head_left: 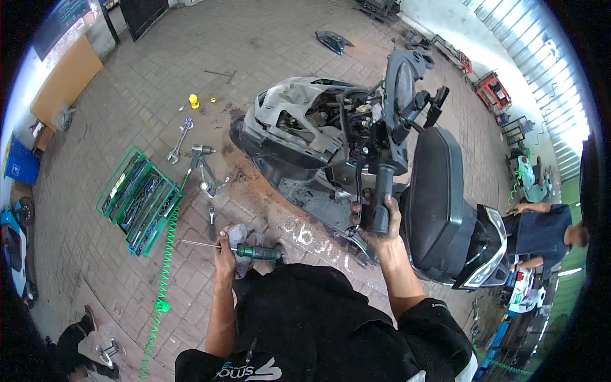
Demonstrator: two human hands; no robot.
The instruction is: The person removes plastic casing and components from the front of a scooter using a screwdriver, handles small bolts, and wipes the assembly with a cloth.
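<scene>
My left hand (224, 256) is closed around the shaft of a long screwdriver (258, 253), close to its green and black handle. The thin metal shaft points left. Right behind the handle is a crumpled greyish-white thing, perhaps a rag (239, 234); whether my hand touches it I cannot tell. With my right hand (389, 223) I grip the black handlebar grip (382, 191) of a scooter (305, 127). My fingers wrap around it by the lever. The scooter's front panels are off, baring wiring and frame. Its black seat (436, 191) lies to the right.
A green toolbox (141, 202) full of tools stands open at left, with a coiled green hose (167, 274) beside it. A wrench (181, 141), an impact gun (202, 150) and a yellow bottle (193, 100) lie on the paving. Another person (541, 235) is at far right.
</scene>
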